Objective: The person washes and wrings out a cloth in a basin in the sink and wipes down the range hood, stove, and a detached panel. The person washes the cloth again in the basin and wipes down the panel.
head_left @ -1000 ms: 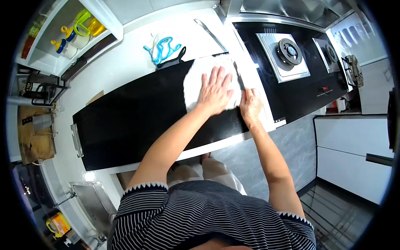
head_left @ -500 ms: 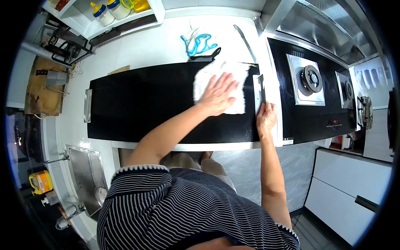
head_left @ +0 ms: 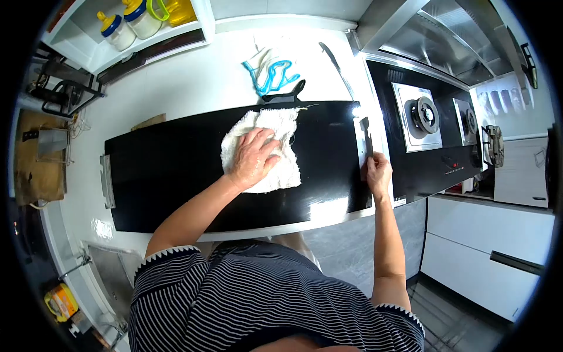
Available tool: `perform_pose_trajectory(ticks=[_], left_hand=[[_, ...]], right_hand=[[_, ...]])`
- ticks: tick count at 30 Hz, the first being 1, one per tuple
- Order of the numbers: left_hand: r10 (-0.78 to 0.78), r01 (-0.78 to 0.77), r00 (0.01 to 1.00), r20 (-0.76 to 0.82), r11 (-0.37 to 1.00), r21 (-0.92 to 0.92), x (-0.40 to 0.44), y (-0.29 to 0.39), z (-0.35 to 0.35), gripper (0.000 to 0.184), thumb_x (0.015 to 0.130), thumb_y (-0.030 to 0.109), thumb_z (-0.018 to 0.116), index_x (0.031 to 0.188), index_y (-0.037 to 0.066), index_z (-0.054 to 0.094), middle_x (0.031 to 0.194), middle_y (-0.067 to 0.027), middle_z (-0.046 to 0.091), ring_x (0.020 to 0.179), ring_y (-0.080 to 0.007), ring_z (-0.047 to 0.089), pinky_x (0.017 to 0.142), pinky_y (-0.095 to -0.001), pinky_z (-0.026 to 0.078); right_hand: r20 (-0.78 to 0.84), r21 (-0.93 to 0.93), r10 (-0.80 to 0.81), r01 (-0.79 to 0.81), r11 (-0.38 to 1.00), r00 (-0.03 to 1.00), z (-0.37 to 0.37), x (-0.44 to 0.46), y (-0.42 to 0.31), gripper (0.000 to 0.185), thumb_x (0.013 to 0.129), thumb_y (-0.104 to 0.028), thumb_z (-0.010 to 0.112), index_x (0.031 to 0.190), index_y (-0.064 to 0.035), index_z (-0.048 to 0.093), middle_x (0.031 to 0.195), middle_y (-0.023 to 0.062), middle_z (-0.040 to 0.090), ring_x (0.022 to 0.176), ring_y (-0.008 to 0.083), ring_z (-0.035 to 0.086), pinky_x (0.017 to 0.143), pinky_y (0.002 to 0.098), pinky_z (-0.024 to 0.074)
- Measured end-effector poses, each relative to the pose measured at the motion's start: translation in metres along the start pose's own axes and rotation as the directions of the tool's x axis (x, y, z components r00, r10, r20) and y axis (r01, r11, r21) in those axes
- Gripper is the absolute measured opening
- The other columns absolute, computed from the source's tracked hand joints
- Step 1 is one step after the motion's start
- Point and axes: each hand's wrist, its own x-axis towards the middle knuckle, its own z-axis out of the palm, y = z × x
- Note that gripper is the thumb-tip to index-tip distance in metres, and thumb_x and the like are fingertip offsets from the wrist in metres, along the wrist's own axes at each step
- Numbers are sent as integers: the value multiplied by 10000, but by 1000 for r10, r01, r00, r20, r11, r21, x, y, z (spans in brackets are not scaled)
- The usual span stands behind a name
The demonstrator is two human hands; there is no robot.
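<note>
A long glossy black panel (head_left: 170, 164) lies across the white counter, with a metal strip at each end. On top of it a white cloth (head_left: 281, 167) is spread out, and my left hand (head_left: 253, 157) presses down on it with the fingers apart and slightly bent. At the panel's right end my right hand (head_left: 379, 171) is closed around the edge of the metal strip (head_left: 363, 141), thumb and fingers pinching it.
Beyond the panel lie a blue-edged cloth (head_left: 272, 73), a black handle (head_left: 284, 95) and a long metal strip (head_left: 337, 69). A gas stove (head_left: 422, 116) is at right. Bottles (head_left: 141, 22) stand on a shelf at upper left; a cutting board (head_left: 41, 158) is far left.
My left hand and the white cloth have moved left along the black panel, away from its right end. My right hand stays at the right end. The camera view has shifted.
</note>
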Motion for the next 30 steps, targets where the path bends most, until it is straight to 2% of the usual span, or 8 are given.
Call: perform_pose_trajectory(ticks=[4,9,10,12,15,16,20,30], left_hand=[[76,-78,997,-17,991,-113,19,-17,1,207,705,100,654,884,25,583,927,-92,525,924,-266,492,790,-351,404],[10,-68,983,-184,947,-314,100,2,9,113,802,121,556,818,14,589,869,-126,542,838,-288,532,743,-371,428],[-7,-66,979,-204,934,-350,127,14,13,141,815,146,546,828,17,601,881,-135,551,843,-292,543,745,-372,432],[-23,6,999,-36,908,-418,176,33,31,196,794,191,572,882,22,620,885,-145,597,840,-296,578,747,-378,444],[34,63,972,233,917,-395,223,35,80,303,722,314,635,798,21,661,803,-192,640,776,-297,634,741,-365,485],[91,-27,974,205,955,-295,228,32,80,332,692,352,645,767,29,669,765,-181,644,724,-291,636,712,-362,492],[108,15,936,336,939,-344,226,19,47,333,683,379,644,703,47,674,703,-172,632,680,-275,624,674,-351,483],[103,4,915,390,965,-263,165,-51,-19,307,737,340,611,732,42,689,641,-133,632,597,-217,614,595,-330,461]], right_hand=[[168,316,118,-166,934,979,-9,-1,-14,183,885,-131,493,835,22,580,535,-9,472,423,73,428,380,231,360],[61,-81,51,-46,996,997,-18,0,-16,330,901,-247,500,651,-31,517,505,-27,420,422,68,365,385,258,286],[93,-107,152,-142,984,984,-27,-10,-47,356,883,-288,507,692,9,549,527,75,510,479,158,503,473,328,383],[6,-300,-56,55,952,998,-34,-10,-35,345,882,-279,506,700,10,551,534,77,511,501,167,511,499,337,401],[41,-181,21,-14,983,999,-45,-15,-49,306,892,-237,478,701,-1,525,542,72,500,488,148,479,477,317,390],[23,-223,-48,52,973,999,-47,-13,-43,315,896,-245,479,684,-15,513,529,43,481,461,124,445,441,309,372],[33,-198,-36,42,979,999,-51,-21,-62,332,923,-268,472,664,-60,477,536,-55,381,475,51,336,418,243,263],[43,-71,24,-21,997,999,-53,-16,-64,345,924,-301,475,655,-85,476,530,-70,367,456,34,307,409,219,221]])
